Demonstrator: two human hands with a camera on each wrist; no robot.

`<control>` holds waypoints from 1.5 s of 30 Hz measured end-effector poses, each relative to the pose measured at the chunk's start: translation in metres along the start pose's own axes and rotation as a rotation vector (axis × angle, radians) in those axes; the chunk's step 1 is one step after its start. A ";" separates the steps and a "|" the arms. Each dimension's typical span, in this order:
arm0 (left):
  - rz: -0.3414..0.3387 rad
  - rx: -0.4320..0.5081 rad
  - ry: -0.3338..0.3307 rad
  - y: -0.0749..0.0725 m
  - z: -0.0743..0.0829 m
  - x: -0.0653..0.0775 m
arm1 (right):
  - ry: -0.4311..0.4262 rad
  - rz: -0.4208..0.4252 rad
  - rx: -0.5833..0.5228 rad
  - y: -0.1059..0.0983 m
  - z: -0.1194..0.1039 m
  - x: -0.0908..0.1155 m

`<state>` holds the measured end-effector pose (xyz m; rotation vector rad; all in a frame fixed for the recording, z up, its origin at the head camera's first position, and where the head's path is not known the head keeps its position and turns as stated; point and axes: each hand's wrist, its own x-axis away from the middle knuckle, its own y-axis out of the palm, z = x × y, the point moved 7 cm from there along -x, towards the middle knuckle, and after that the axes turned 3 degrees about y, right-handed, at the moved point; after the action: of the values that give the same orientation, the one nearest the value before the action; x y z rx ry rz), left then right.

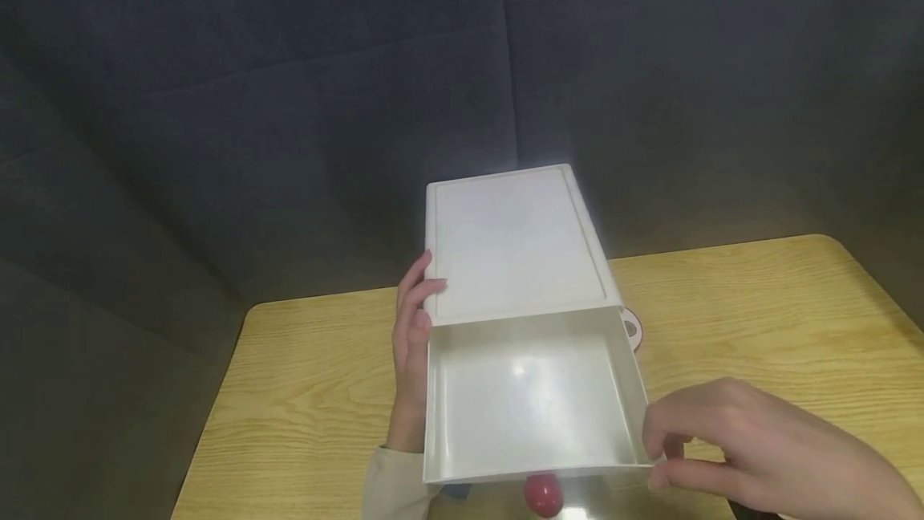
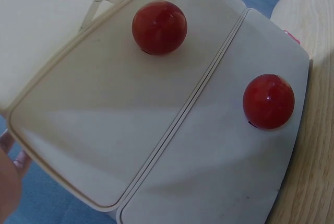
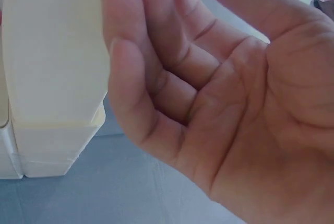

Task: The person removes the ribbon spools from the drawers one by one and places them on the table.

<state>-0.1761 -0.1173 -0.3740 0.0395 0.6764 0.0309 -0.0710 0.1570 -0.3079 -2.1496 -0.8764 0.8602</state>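
A white drawer cabinet (image 1: 516, 243) stands on the table with its drawer (image 1: 530, 408) pulled out toward me. Nothing lies inside the drawer. My left hand (image 1: 413, 343) rests along the cabinet's left side, fingertips at the top edge. At the drawer's front right corner, the thumb and fingers of my right hand (image 1: 751, 444) pinch the rim; its fingers (image 3: 128, 78) show curled in the right wrist view. A red ball-shaped knob (image 1: 544, 494) sticks out from the drawer front. The left wrist view has two front panels, with an upper knob (image 2: 159, 27) and a lower knob (image 2: 268, 101).
The wooden table (image 1: 310, 392) extends to both sides of the cabinet. A round white object with a reddish rim (image 1: 633, 329) shows partly behind the cabinet's right side. Dark grey cloth walls (image 1: 346, 119) surround the table at the back and sides.
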 end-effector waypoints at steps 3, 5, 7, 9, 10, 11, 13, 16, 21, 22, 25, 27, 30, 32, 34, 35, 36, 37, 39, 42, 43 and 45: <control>0.000 -0.017 0.002 0.000 -0.001 0.000 | 0.015 0.004 -0.002 -0.002 0.003 0.001; 0.001 -0.028 0.002 0.000 -0.001 0.000 | 0.026 0.013 0.001 -0.003 0.005 0.001; 0.004 -0.032 -0.001 -0.001 -0.002 0.000 | 0.024 0.045 0.022 -0.005 0.005 0.000; 0.009 -0.041 -0.003 -0.001 -0.003 0.001 | 0.041 0.085 0.049 -0.008 0.006 -0.002; 0.010 -0.042 -0.005 -0.002 -0.003 0.001 | 0.056 0.109 0.065 -0.010 0.007 -0.003; 0.012 -0.050 -0.008 -0.002 -0.003 0.001 | 0.070 0.133 0.080 -0.011 0.008 -0.004; 0.015 -0.059 -0.014 -0.002 -0.002 0.002 | 0.097 0.176 0.110 -0.013 0.010 -0.007; 0.022 -0.073 -0.019 -0.003 -0.002 0.002 | 0.143 0.221 0.119 -0.015 0.013 -0.011; 0.022 -0.077 -0.023 -0.003 0.000 0.002 | 0.199 0.280 0.110 -0.018 0.019 -0.015; 0.020 -0.078 -0.025 -0.003 0.000 0.002 | 0.207 0.292 0.109 -0.018 0.020 -0.016; 0.017 -0.082 -0.038 -0.003 0.000 0.002 | 0.220 0.334 0.124 -0.021 0.023 -0.019; 0.017 -0.088 -0.041 -0.003 0.000 0.003 | 0.212 0.370 0.148 -0.022 0.023 -0.021; 0.016 -0.098 -0.042 -0.003 0.000 0.003 | 0.211 0.424 0.185 -0.025 0.024 -0.025; 0.017 -0.104 -0.037 -0.002 0.000 0.003 | 0.224 0.462 0.219 -0.026 0.025 -0.026; 0.021 -0.109 -0.035 -0.002 -0.001 0.003 | 0.248 0.493 0.245 -0.027 0.028 -0.028; 0.022 -0.112 -0.035 -0.002 -0.001 0.003 | 0.256 0.508 0.258 -0.027 0.029 -0.028; 0.023 -0.115 -0.036 -0.002 -0.001 0.003 | 0.260 0.523 0.269 -0.027 0.030 -0.028; 0.024 -0.121 -0.037 -0.001 -0.002 0.003 | 0.260 0.538 0.283 -0.027 0.032 -0.028; 0.026 -0.131 -0.042 -0.001 -0.003 0.003 | 0.257 0.566 0.303 -0.027 0.034 -0.028; 0.028 -0.148 -0.050 0.000 -0.003 0.003 | 0.257 0.603 0.322 -0.027 0.039 -0.027; 0.028 -0.153 -0.053 0.000 -0.004 0.003 | 0.268 0.614 0.328 -0.027 0.040 -0.026; 0.031 -0.156 -0.061 0.001 -0.004 0.003 | 0.297 0.631 0.335 -0.028 0.043 -0.026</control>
<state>-0.1764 -0.1165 -0.3794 -0.0990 0.6105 0.1119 -0.1278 0.1667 -0.3034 -2.1839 0.1114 0.8682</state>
